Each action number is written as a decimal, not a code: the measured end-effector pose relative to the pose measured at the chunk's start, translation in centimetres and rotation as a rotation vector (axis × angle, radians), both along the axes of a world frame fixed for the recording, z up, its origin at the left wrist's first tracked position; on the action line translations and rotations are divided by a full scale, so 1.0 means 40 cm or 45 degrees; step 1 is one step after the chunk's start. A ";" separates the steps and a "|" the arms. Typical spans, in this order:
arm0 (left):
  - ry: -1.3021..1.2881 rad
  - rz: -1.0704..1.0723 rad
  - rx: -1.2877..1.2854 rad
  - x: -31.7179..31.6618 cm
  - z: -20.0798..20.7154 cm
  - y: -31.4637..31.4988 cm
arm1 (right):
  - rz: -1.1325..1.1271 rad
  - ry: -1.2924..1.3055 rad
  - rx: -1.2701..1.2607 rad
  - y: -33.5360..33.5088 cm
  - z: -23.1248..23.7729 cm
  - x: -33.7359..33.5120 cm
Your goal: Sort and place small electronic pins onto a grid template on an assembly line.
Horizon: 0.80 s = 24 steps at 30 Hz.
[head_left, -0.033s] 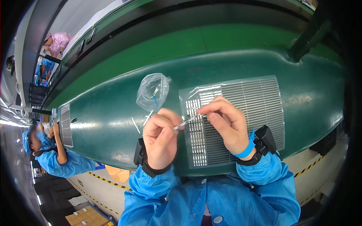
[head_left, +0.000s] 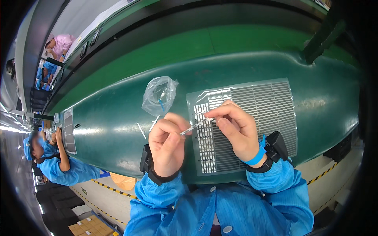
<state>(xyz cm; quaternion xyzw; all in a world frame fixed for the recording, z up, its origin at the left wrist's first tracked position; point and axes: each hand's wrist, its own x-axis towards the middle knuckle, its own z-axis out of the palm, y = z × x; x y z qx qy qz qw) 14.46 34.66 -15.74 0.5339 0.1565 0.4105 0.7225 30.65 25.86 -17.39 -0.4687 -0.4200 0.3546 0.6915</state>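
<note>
A narrow white-and-silver strip with small dark marks (head_left: pixel 194 128) stretches slantwise between my hands. Its lower left end is pinched by the closed fingers of my left hand (head_left: pixel 168 143). The thumb and forefinger of my right hand (head_left: pixel 237 128) are at the upper right end, closed on it. Under the right hand lies a clear-film sheet with rows of thin grey strips (head_left: pixel 271 114). Bright silver strips with small marks (head_left: pixel 204 155) fill the sheet's left column and part of its top. My fingers hide some of the sheet's upper left area.
A clear plastic bag (head_left: pixel 159 95) with something blue in it stands beyond my left hand. Slim white pieces (head_left: pixel 141 131) lie on the green mat (head_left: pixel 114 118). At the far left a co-worker in blue (head_left: pixel 65 169) leans over another sheet (head_left: pixel 69 131). A dark post (head_left: pixel 321 43) rises at the back right.
</note>
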 end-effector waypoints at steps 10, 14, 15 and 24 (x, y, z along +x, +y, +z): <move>-0.373 -0.168 -0.357 -0.006 0.015 0.013 | 0.300 0.112 -0.345 0.003 -0.009 -0.009; -0.412 -0.251 -0.373 -0.005 0.012 0.007 | 0.648 0.464 -0.431 0.008 0.005 -0.021; -0.402 -0.262 -0.365 -0.006 0.013 0.005 | 0.778 0.631 -0.489 0.008 0.008 -0.021; -0.303 -0.215 -0.261 -0.007 0.025 -0.008 | 0.646 0.842 -0.521 -0.003 0.042 -0.051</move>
